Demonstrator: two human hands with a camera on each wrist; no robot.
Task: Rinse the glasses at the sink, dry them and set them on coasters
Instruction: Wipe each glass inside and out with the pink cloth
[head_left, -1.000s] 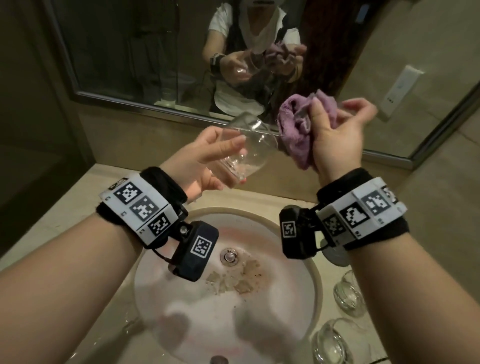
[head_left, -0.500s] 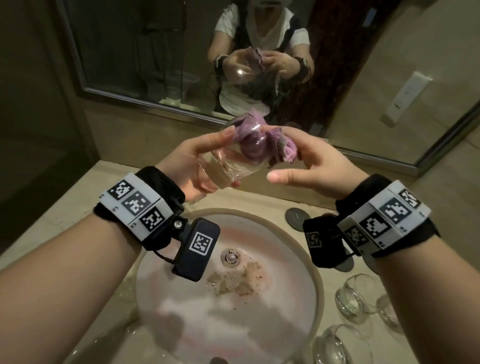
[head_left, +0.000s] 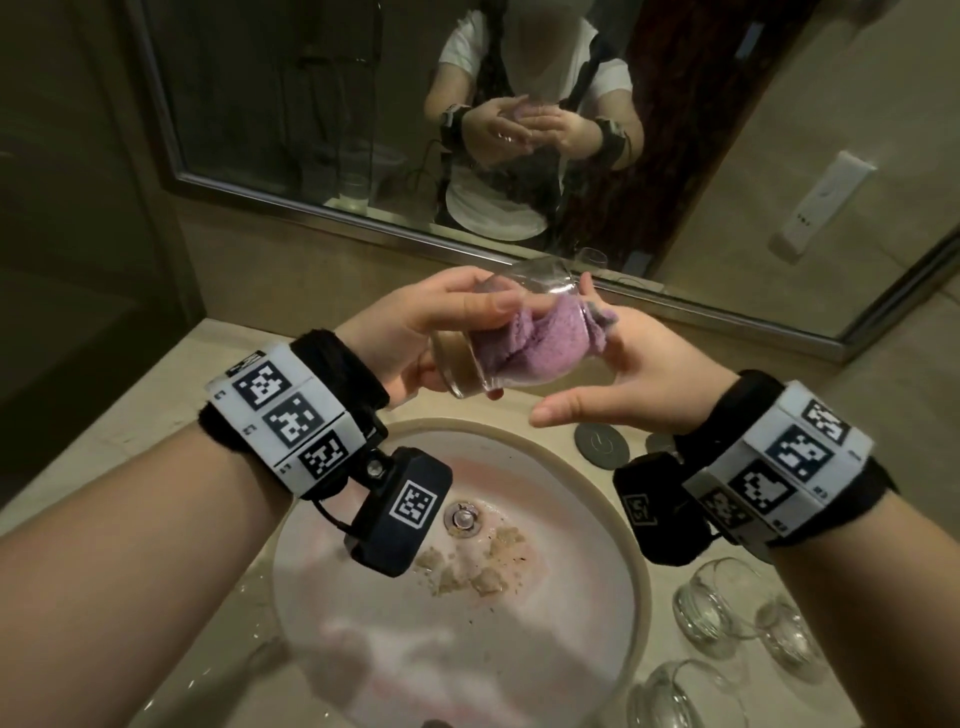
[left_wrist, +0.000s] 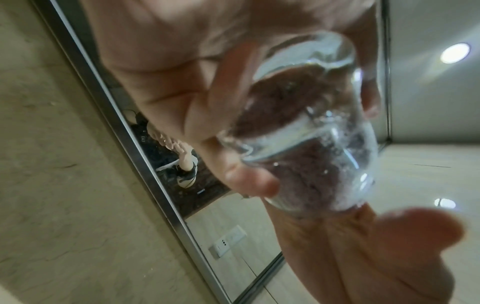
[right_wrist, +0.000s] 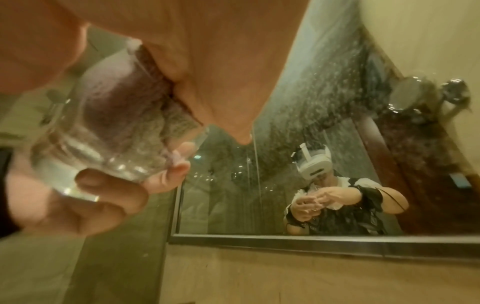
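My left hand (head_left: 457, 332) grips a clear glass (head_left: 470, 371) tilted on its side above the sink (head_left: 631, 540), thumb on top and fingers under it. A purple cloth (head_left: 540, 345) fills the inside of the glass. My right hand (head_left: 597, 364) holds the cloth at the glass's mouth with its fingers reaching in and its thumb stretched out below. In the left wrist view the glass (left_wrist: 306, 131) shows the cloth through its wall. The right wrist view shows the same glass (right_wrist: 103, 133) with the cloth (right_wrist: 122, 98) inside.
Three more glasses (head_left: 711, 603) stand on the counter to the right of the basin. Two dark round coasters (head_left: 602, 444) lie behind the basin at the right. Brown residue (head_left: 478, 566) sits near the drain. A mirror (head_left: 311, 104) runs along the back wall.
One second ago the cloth was bunched in my right hand beside the glass. It went into the mouth of the glass and now sits deeper inside. My left hand keeps its grip.
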